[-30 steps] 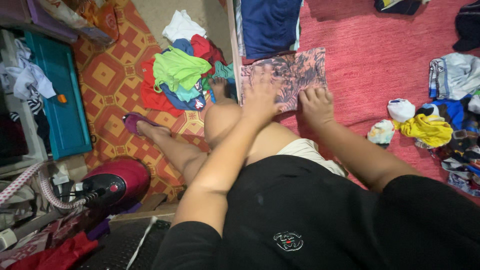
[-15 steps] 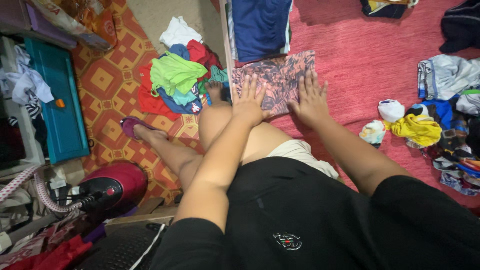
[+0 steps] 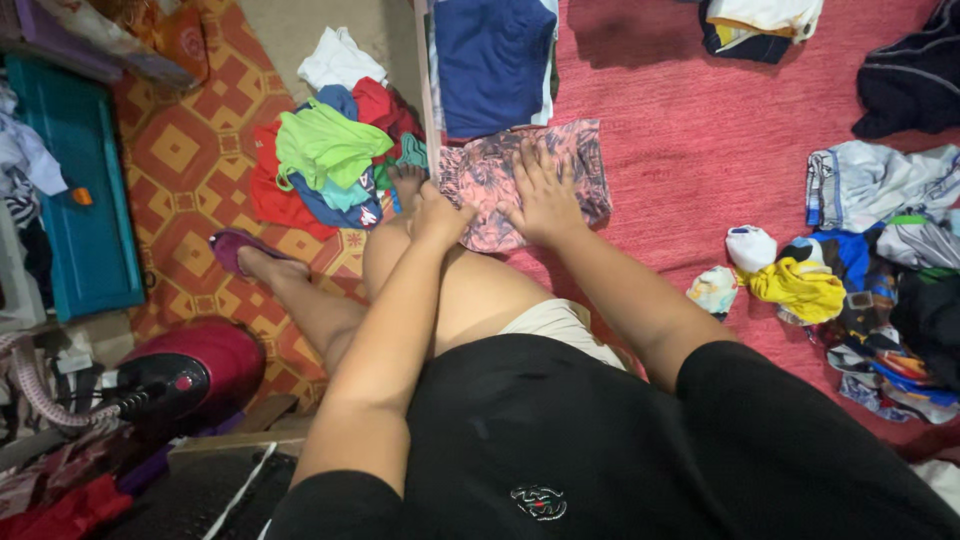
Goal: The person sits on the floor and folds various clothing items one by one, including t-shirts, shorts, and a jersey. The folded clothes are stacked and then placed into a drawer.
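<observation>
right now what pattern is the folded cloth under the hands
Pink folded cloth with a dark leafy print, head view.

Place: home, laundry-folding spot on floor | Evidence: red carpet, patterned orange mat, heaps of loose clothes, folded blue garment, garment steamer, teal cabinet

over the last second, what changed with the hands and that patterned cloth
Both hands slid over the folded pink-and-grey patterned garment: the right hand moved from its right edge to the middle, flat on it; the left hand drew back to its near left corner. The garment stayed folded on the red mat; the clothes pile is unchanged.
</observation>
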